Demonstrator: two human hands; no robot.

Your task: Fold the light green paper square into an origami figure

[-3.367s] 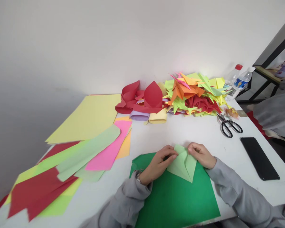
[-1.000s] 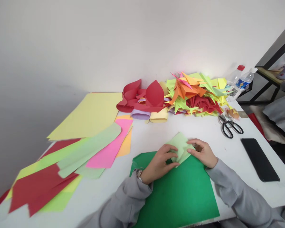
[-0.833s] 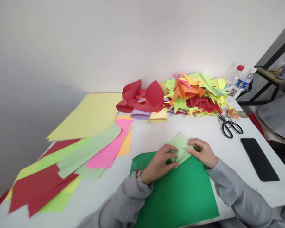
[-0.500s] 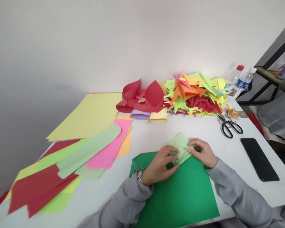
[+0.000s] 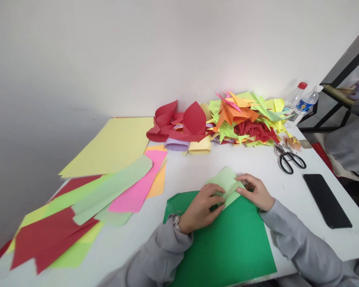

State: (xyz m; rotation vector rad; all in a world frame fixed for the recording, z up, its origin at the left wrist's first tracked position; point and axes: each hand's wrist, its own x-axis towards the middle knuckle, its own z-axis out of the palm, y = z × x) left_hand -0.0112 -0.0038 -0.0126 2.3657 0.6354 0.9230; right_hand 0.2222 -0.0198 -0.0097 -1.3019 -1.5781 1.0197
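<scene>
A pale green sheet of folded paper (image 5: 226,179) lies partly on the green sheet (image 5: 227,243) and partly on the white table. My left hand (image 5: 205,207) rests on its left side, fingers bent and pressing along the fold. At the right edge, my right hand (image 5: 255,192) pinches the paper between thumb and fingers. A crease runs across the paper between the two hands. The left palm and the lower left part of the paper are hidden from me.
Paper strips (image 5: 113,191) in several colours spread over the left. Behind stand a yellow sheet stack (image 5: 110,147), curled red paper (image 5: 194,117) and a pile of folded paper stars (image 5: 239,115). Scissors (image 5: 290,158), a black phone (image 5: 327,200) and two bottles (image 5: 305,105) are on the right.
The near flap of the pale green paper lies a little flatter, with the fingers of both hands shifted slightly on it. Everything else stays where it was.
</scene>
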